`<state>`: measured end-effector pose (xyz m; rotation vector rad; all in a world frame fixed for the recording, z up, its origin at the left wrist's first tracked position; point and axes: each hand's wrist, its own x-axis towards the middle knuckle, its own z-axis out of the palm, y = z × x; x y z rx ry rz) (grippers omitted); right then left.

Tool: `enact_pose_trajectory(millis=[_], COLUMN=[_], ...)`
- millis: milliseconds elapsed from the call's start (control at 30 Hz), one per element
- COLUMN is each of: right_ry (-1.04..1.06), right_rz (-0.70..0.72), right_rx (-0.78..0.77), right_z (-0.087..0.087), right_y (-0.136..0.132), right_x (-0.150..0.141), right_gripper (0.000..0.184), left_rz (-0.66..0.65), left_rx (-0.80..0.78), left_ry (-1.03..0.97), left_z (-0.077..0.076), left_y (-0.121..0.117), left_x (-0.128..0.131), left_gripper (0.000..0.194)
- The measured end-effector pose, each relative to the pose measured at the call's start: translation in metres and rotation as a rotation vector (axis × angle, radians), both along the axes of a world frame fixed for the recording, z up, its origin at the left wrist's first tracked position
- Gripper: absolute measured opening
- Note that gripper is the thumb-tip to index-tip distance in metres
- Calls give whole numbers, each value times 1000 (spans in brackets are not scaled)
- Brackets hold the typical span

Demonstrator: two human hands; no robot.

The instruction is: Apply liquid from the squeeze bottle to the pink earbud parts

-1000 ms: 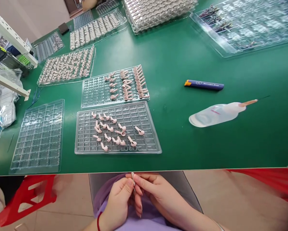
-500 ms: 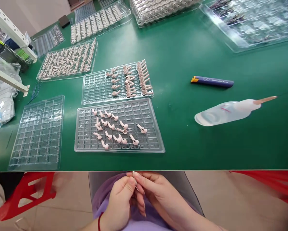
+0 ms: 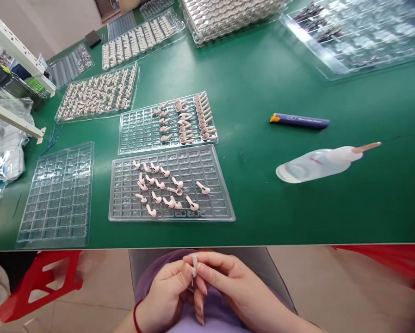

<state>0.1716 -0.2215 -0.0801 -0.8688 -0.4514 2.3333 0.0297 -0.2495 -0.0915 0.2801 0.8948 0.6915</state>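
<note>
Just below the table edge, over my lap, my left hand and my right hand meet with closed fingers. Both pinch a small white earbud part, its stem showing upright between the fingertips. A thin wire-like strand hangs under it; the rest is hidden by my fingers. Nearest on the table is a clear tray with several white earbuds lying loose on it. Behind that, another clear tray carries rows of earbud shells, open cups facing up.
An unfilled clear tray lies at left. To the right are a purple box cutter and a needle-tipped bottle. Full part trays and stacked trays stand farther back. A red stool is at lower left.
The white earbud part now shows more of its stem, turned upright between my fingertips. My hands stay together in nearly the same place. The view has shifted slightly.
</note>
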Motion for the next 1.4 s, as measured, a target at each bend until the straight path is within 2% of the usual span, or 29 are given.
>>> enact_pose_trajectory(millis=[100, 233, 333, 433, 533, 667, 800, 867, 1000, 1167, 1267, 1400], right_ry=[-9, -203, -278, -264, -289, -425, -608, -651, -622, -566, -551, -538], right_rz=[-9, -63, -71, -85, -107, -131, -234, -275, -226, -152, -119, -44], right_rx=[50, 120, 131, 147, 242, 560, 864, 961, 1061, 1111, 1130, 1176], right_z=[2, 5, 6, 7, 9, 14, 19, 18, 15, 14, 15, 17], right_y=[0, 2, 2, 1, 2, 4, 8, 8, 4, 0, 0, 1], right_x=[4, 10, 11, 11, 13, 21, 25, 26, 28, 32, 36, 42], right_gripper=[29, 25, 24, 20, 14, 9, 3, 8, 17, 23, 26, 30], left_rz=[-54, -1, 15, -23, -65, -85, -109, -128, -146, -165, -229, -319], left_rx=[97, 421, 725, 998, 1129, 1118, 1020, 947, 839, 821, 888, 1098], left_ry=[116, 646, 936, 1044, 1074, 1059, 967, 923, 858, 830, 832, 846], left_z=[7, 23, 32, 36, 40, 48, 53, 54, 54, 56, 59, 64], left_y=[0, 0, -1, 0, 3, 7, 8, 9, 10, 11, 13, 15], left_x=[-7, -18, -21, -20, -17, -16, -14, -13, -11, -11, -15, -21], left_gripper=[54, 35, 34, 32, 36, 36, 26, 22, 19, 19, 21, 24])
